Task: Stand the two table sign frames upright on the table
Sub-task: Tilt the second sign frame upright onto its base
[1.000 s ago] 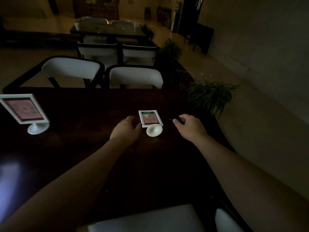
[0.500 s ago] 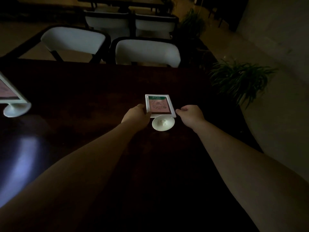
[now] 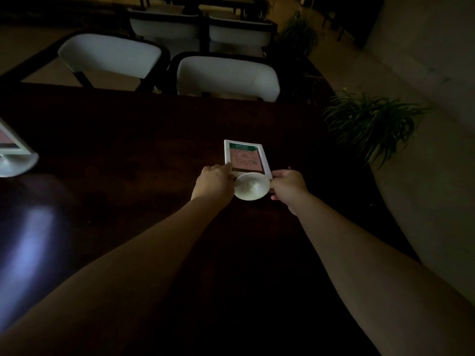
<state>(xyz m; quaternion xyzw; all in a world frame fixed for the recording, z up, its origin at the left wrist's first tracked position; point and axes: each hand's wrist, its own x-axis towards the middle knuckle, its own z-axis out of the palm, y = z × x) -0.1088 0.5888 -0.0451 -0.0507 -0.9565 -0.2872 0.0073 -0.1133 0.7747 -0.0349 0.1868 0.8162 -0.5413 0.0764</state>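
A small white sign frame (image 3: 246, 156) with a pink and green card lies tilted back on the dark table (image 3: 128, 140), its round white base (image 3: 252, 187) towards me. My left hand (image 3: 213, 182) grips the frame's left edge near the base. My right hand (image 3: 289, 185) grips its lower right corner. A second, larger white sign frame (image 3: 12, 150) stands upright at the far left edge of the view, partly cut off.
Two white-backed chairs (image 3: 226, 75) stand at the table's far side, with more chairs behind them. A potted plant (image 3: 370, 122) sits on the floor by the table's right edge. A pale reflection shows on the table at the left.
Both hands have closed in on the small frame and taken hold of its two sides. The view has tipped downward, so the left frame slid towards the edge.
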